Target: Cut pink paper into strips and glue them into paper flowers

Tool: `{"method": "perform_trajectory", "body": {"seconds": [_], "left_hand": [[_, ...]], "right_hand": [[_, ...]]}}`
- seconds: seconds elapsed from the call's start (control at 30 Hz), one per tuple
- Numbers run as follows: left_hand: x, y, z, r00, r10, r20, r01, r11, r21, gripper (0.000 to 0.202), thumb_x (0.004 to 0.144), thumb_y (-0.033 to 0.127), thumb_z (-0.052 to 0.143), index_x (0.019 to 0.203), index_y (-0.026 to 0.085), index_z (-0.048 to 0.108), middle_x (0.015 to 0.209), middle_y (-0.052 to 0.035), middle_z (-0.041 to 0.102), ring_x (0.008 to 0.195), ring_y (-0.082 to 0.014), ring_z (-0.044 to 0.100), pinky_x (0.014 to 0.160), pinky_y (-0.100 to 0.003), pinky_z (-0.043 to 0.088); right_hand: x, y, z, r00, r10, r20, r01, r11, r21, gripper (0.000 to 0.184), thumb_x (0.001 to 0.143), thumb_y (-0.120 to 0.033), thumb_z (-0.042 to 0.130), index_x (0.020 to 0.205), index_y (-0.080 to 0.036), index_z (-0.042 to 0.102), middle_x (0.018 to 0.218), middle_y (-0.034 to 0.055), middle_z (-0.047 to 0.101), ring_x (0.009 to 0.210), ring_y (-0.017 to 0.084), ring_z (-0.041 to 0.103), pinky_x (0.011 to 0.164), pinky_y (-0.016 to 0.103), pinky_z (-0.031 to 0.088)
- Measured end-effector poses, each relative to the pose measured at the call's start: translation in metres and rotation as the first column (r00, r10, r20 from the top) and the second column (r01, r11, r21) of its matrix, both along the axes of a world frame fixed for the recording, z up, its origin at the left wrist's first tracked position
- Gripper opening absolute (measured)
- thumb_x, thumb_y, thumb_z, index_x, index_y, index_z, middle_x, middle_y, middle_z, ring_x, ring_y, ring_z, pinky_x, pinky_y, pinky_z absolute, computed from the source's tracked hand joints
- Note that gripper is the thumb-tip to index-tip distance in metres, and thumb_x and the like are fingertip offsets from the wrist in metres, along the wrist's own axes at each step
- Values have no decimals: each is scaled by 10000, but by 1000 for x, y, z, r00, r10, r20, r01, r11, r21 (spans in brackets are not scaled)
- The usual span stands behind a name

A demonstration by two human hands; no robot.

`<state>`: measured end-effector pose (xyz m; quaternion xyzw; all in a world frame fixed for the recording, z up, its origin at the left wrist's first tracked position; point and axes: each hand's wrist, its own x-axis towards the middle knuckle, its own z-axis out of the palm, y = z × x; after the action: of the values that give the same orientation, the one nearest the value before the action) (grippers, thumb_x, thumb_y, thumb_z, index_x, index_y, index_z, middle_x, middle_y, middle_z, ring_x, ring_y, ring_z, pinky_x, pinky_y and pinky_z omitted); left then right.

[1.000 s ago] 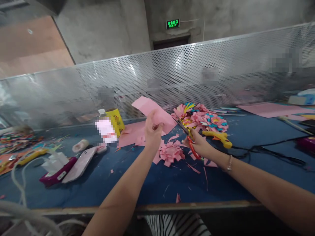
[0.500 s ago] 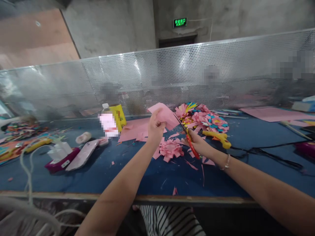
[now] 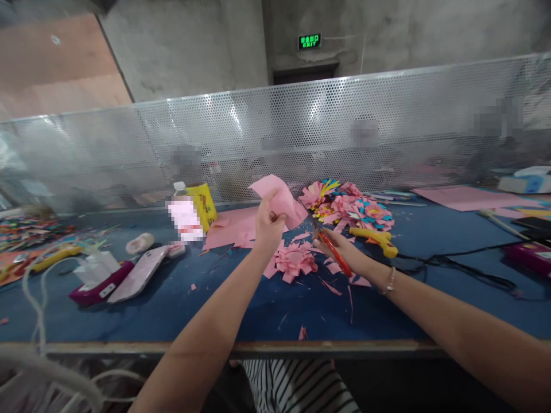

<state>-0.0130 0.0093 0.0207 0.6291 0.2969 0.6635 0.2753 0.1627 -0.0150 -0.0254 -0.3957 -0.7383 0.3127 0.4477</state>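
Pinched in my left hand point(image 3: 269, 222) is a curled piece of pink paper point(image 3: 282, 198), held up above the table. My right hand point(image 3: 338, 246) grips a pair of scissors point(image 3: 330, 245) with red handles; the blades point up and left at the paper's right edge. Under both hands a pink paper flower point(image 3: 297, 261) lies on the blue tabletop, with cut pink scraps point(image 3: 331, 287) around it. Behind my right hand is a heap of paper flowers point(image 3: 350, 206) in pink, blue and yellow.
A yellow glue gun point(image 3: 376, 240) with a black cable lies right of my right hand. Pink sheets point(image 3: 232, 223) lie behind my left hand. A bottle point(image 3: 186, 218), a phone point(image 3: 138, 274) and a purple power strip point(image 3: 101, 284) stand left. A perforated metal screen point(image 3: 241, 137) closes the back.
The scissor handles have come closer together, and the pink paper curls more at its top. The whole view has shifted slightly, so things sit a little further left.
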Motion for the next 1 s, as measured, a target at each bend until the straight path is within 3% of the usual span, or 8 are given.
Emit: {"method": "perform_trajectory", "body": {"seconds": [0.2,0.4,0.57,0.83,1.0], "left_hand": [[1,1,1,999,18,34,-18,1000,10,559,616,2,468,1128,227,480,1055,-30,561,628,-49,497,571,-176,410],[-3,2,1,998,61,22,-62,997,52,583,615,2,451,1148,237,462,1057,-16,558,543,-23,432,508,-153,377],[-4,1,4,998,55,31,-56,998,35,585,611,3,452,1146,239,464,1043,-16,564,550,-27,435,495,-149,367],[-2,0,4,999,38,32,-38,999,22,585,608,6,444,1151,222,463,948,-13,598,512,-27,418,488,-150,358],[-3,2,4,999,47,27,-48,997,53,597,597,-9,431,1142,231,472,1024,-16,578,516,-23,425,476,-148,353]], "right_hand": [[-3,-2,4,998,-36,-41,35,999,-25,401,624,-548,563,727,-181,439,683,-7,463,628,117,453,613,279,411],[-3,-6,4,997,-74,19,75,995,-68,359,697,-533,498,704,-183,423,571,-30,393,488,74,362,433,227,318],[-4,-5,3,998,-69,-2,69,996,-55,362,661,-525,549,705,-184,435,545,-34,389,482,76,370,415,223,309],[-6,-7,6,999,-30,-26,27,990,-135,388,631,-523,580,639,-193,375,480,-68,325,405,56,330,381,218,269],[-7,-11,11,1000,-18,-12,15,982,-188,382,633,-499,590,636,-194,361,431,-88,331,364,50,326,372,211,279]]}}
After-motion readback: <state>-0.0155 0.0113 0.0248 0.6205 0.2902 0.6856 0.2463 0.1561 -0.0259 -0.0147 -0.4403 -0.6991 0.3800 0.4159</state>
